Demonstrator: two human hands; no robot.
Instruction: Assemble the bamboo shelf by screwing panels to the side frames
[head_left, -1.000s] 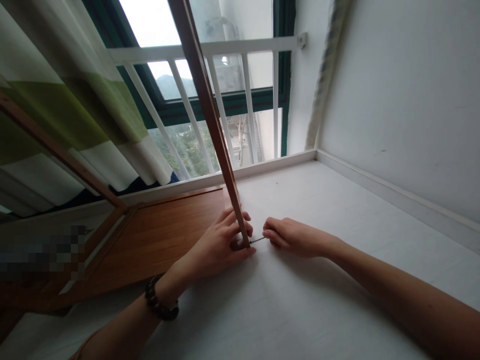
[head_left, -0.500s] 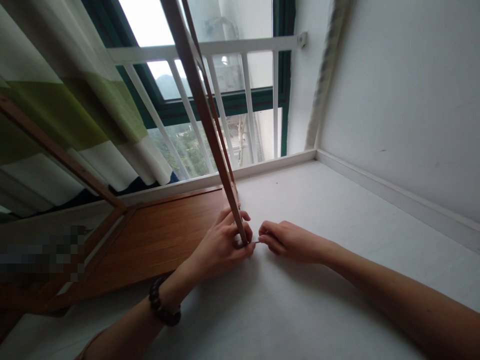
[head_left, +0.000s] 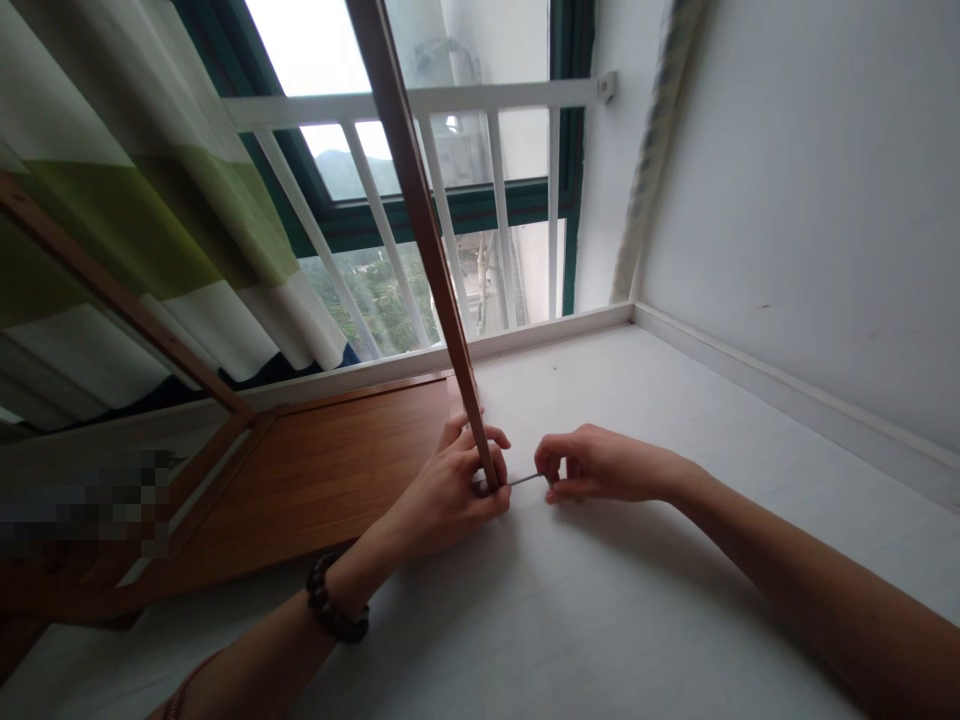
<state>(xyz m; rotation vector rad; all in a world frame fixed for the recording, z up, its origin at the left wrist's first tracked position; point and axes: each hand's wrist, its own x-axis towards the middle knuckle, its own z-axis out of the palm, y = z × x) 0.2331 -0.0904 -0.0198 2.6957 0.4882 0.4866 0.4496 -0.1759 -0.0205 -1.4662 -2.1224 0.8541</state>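
Note:
A long brown wooden rail (head_left: 420, 220) stands tilted, its lower end resting on the white floor (head_left: 600, 600). My left hand (head_left: 450, 495), with a dark bead bracelet on the wrist, is wrapped round the rail's lower end. My right hand (head_left: 600, 465) pinches a thin grey metal tool (head_left: 527, 480), perhaps a hex key, whose tip reaches the rail's foot. A flat brown wooden panel (head_left: 322, 470) lies on the floor just left of the rail.
A second wooden rail (head_left: 120, 300) slants up at the left in front of a green and white striped curtain (head_left: 150, 200). White window bars (head_left: 450, 200) stand behind. A white wall with a skirting board (head_left: 787, 400) runs along the right.
My right hand has drawn back to the right from the rail's foot, so more of the thin metal tool shows. The rail and my left hand stay nearly in place.

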